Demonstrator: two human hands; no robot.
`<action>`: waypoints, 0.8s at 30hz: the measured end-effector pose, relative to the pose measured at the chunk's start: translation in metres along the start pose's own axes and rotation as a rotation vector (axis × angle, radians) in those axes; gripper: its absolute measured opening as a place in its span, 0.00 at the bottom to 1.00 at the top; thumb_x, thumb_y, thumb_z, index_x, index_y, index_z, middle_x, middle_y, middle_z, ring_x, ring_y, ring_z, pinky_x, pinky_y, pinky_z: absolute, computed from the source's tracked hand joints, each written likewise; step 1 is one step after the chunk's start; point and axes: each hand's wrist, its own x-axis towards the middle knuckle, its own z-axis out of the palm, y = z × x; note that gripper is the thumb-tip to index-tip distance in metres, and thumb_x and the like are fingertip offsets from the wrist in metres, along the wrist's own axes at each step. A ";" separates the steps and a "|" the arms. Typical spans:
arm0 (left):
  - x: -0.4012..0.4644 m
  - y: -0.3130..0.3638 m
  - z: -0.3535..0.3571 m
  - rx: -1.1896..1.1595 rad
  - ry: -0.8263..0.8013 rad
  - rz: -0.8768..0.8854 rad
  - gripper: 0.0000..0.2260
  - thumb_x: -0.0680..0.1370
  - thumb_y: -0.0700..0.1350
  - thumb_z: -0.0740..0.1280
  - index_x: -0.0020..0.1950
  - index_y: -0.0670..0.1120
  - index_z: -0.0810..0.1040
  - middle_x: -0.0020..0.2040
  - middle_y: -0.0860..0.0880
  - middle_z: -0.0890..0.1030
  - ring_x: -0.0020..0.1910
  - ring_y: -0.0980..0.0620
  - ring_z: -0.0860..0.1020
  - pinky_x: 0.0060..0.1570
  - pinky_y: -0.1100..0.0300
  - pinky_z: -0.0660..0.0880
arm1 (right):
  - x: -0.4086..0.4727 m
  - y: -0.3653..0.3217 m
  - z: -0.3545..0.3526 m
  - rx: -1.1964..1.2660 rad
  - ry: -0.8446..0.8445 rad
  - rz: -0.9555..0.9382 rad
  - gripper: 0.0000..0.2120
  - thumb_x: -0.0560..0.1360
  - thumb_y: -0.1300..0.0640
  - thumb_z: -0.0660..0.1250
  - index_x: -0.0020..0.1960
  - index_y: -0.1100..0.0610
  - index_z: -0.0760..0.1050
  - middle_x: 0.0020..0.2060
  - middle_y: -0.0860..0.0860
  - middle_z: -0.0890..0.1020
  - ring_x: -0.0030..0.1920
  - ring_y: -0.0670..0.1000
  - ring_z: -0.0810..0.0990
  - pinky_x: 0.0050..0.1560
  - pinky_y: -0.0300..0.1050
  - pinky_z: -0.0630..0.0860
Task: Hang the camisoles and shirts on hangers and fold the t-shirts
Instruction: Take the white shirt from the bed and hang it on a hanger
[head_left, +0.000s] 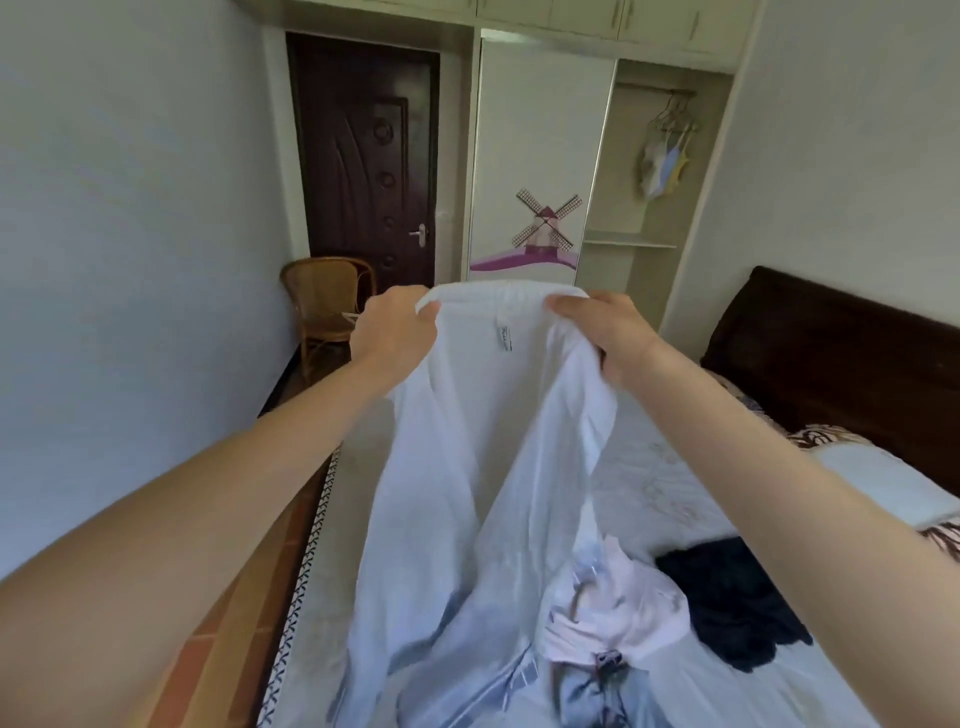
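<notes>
Clothes pile (597, 623) and dark garment (737, 608) lie on bed (675, 499), nearest camera. Above bed, left hand (395, 332) and right hand (602, 332) each pinch collar of white shirt (483, 467), held up, hem trailing onto pile. Beyond bed: wardrobe (540, 156) with hung camisoles (662, 161).

The room is evenly lit by soft daylight; edges are bowed by the wide lens, and detail is slightly smeared.
</notes>
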 end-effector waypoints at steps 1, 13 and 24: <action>-0.003 -0.005 -0.002 -0.002 0.009 -0.011 0.17 0.83 0.44 0.58 0.32 0.49 0.67 0.33 0.50 0.71 0.40 0.44 0.75 0.37 0.55 0.67 | 0.000 0.000 0.004 0.009 -0.022 0.022 0.10 0.76 0.57 0.71 0.50 0.63 0.76 0.43 0.57 0.82 0.40 0.54 0.81 0.39 0.43 0.78; -0.106 -0.072 -0.113 0.096 0.299 -0.323 0.11 0.81 0.43 0.61 0.42 0.47 0.79 0.33 0.52 0.74 0.34 0.55 0.71 0.32 0.67 0.65 | -0.041 0.017 0.122 0.098 -0.517 0.120 0.11 0.74 0.55 0.74 0.53 0.60 0.79 0.47 0.55 0.85 0.44 0.52 0.84 0.40 0.45 0.82; -0.208 -0.095 -0.264 0.150 0.536 -0.514 0.11 0.79 0.42 0.60 0.39 0.40 0.73 0.34 0.48 0.70 0.34 0.51 0.66 0.33 0.59 0.63 | -0.139 -0.029 0.243 0.044 -0.814 -0.035 0.12 0.70 0.64 0.76 0.51 0.63 0.80 0.49 0.59 0.85 0.46 0.56 0.84 0.53 0.52 0.80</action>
